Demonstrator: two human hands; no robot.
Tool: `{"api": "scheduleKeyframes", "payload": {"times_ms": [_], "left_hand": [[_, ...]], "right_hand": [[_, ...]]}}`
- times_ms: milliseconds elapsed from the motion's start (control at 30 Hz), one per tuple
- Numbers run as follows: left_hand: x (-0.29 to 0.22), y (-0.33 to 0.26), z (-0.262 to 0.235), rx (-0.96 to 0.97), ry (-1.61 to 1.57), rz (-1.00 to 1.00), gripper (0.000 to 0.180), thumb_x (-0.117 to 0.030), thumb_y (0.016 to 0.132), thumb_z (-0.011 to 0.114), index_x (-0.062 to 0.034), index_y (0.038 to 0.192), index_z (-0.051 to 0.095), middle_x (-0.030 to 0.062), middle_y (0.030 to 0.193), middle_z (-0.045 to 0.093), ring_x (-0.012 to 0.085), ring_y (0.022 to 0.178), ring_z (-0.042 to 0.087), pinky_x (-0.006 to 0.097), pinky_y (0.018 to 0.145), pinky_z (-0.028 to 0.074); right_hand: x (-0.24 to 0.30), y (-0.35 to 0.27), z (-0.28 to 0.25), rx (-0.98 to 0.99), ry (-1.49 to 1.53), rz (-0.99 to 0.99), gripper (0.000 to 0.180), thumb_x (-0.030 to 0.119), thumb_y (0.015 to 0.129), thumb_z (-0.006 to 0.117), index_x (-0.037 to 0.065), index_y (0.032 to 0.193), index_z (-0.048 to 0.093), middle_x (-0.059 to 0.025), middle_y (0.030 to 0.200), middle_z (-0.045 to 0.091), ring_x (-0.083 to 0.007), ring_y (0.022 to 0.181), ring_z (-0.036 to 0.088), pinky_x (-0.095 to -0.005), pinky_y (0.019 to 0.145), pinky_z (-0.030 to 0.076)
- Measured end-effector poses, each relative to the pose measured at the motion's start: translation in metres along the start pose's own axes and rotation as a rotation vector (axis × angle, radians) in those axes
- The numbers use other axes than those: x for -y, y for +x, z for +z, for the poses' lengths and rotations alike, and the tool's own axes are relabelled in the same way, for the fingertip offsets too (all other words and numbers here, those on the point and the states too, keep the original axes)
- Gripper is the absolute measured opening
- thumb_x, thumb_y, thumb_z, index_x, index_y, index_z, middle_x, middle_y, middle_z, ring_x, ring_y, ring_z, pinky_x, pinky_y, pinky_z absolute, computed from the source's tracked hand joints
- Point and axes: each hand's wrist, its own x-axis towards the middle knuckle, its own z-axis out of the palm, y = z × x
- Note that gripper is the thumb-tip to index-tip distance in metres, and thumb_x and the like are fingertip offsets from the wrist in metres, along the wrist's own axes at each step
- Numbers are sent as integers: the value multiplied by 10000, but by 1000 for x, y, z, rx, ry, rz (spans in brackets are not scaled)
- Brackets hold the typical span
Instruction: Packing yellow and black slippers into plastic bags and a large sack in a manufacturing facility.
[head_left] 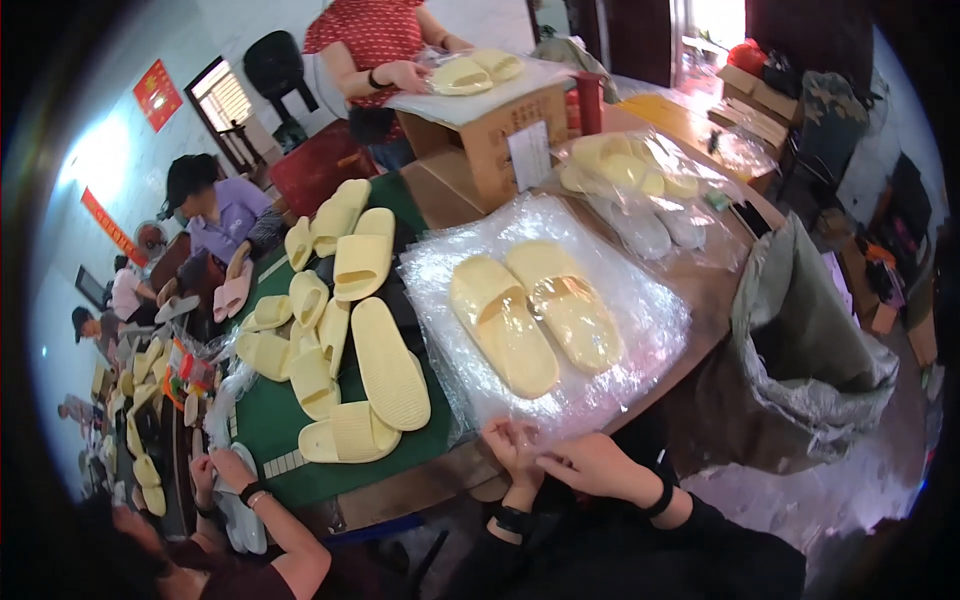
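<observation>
While both hands, left hand (515,448) and right hand (595,465), pinch together the near edge of the clear plastic bag (600,400), its mouth stays within reach. Pair of pale yellow slippers (535,320) lies flat on the bag, at the worktop (715,290) near edge, beside loose slippers (340,330).

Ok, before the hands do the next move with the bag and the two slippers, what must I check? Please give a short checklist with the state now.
1. Both slippers lie on the bag: ok.
2. Pair side by side, tops up: ok.
3. Left hand and right hand at the bag's near edge: ok.
4. Firm pinch on the plastic: cannot tell.
5. Bag mouth open: cannot tell.
6. Loose slippers on the green mat lie apart from the bag: ok.
</observation>
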Motion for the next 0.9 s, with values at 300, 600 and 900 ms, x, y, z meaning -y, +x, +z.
{"api": "scheduleKeyframes", "payload": {"times_ms": [300, 600, 900], "left_hand": [[-56, 17, 13, 152, -55, -109, 180, -19, 915, 546, 20, 1091, 540, 88, 892, 592, 188, 750, 656, 300, 698, 552], [-90, -4, 36, 574, 469, 501, 400, -64, 802, 701, 0, 1171, 561, 155, 1128, 572, 283, 1006, 579, 350, 852, 477], [-30, 17, 23, 697, 1445, 613, 505, -405, 875, 569, -260, 1354, 502, 278, 1400, 364, 528, 1298, 281, 605, 1063, 217]], "right_hand": [[-2, 5, -36, -383, -521, -169, 970, 493, 592, 812, 178, 1416, 410, -263, 1520, 124, -485, 1384, 136, -590, 1106, 139], [-43, 23, -17, -953, -75, -269, 397, 88, 702, 663, 69, 1098, 639, -224, 1312, 526, -371, 1043, 604, -389, 853, 487], [-73, -7, -62, -1256, 182, -237, 309, 181, 871, 656, 5, 1118, 598, -137, 1124, 606, -243, 1023, 591, -335, 893, 461]]}}
